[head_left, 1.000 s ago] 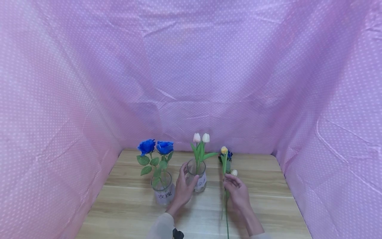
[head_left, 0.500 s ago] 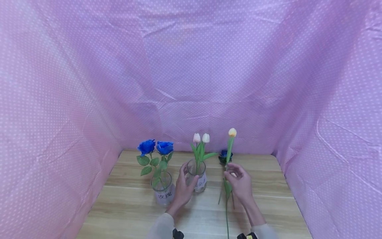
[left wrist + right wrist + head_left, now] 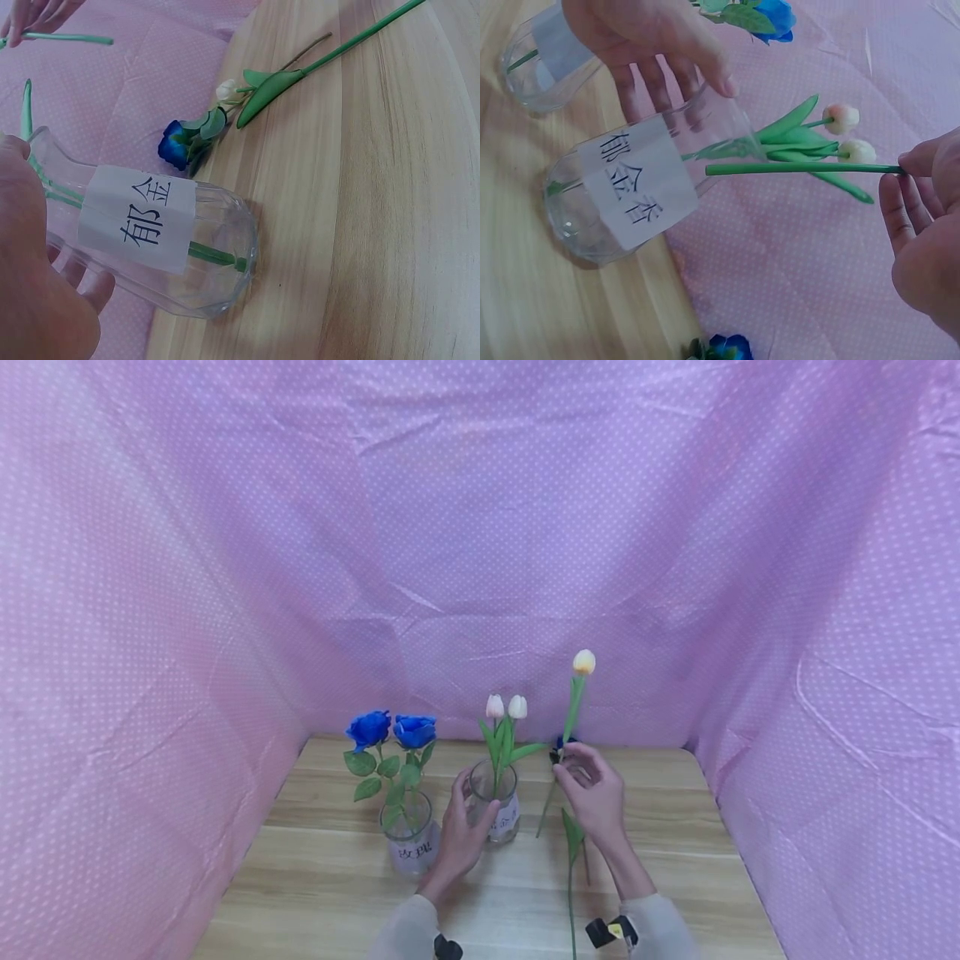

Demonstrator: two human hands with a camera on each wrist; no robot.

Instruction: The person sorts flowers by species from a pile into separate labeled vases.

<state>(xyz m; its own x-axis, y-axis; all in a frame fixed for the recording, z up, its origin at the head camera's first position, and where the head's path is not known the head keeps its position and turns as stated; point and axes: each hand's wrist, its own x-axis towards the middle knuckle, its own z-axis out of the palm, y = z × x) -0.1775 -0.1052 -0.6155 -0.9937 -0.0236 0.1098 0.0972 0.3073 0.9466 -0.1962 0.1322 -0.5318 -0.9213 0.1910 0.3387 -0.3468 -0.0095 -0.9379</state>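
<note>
My left hand (image 3: 461,839) holds a clear glass vase (image 3: 505,827) upright on the table, fingers and thumb around its upper part. A paper label with characters (image 3: 641,180) is stuck on its side. Two pale tulips (image 3: 506,706) with green leaves stand in it. Right of the vase, my right hand (image 3: 596,793) pinches the stem of a pale yellow tulip (image 3: 584,662) between thumb and fingertips. This tulip is raised, bloom up, its bare stem (image 3: 802,169) slanting down toward the vase. The stem's cut end overlaps the vase mouth in the right wrist view.
Left of my left hand stands another labelled glass vase (image 3: 412,856) with two blue roses (image 3: 392,729). On the table under my right hand lie a blue rose (image 3: 175,145), a white bloom (image 3: 226,91) and a green leafy stem (image 3: 274,97). Pink dotted cloth (image 3: 525,527) surrounds the table.
My right hand has lifted the yellow tulip up off the lying flowers, and its stem end has swung toward the vase. My left hand has stayed on the vase.
</note>
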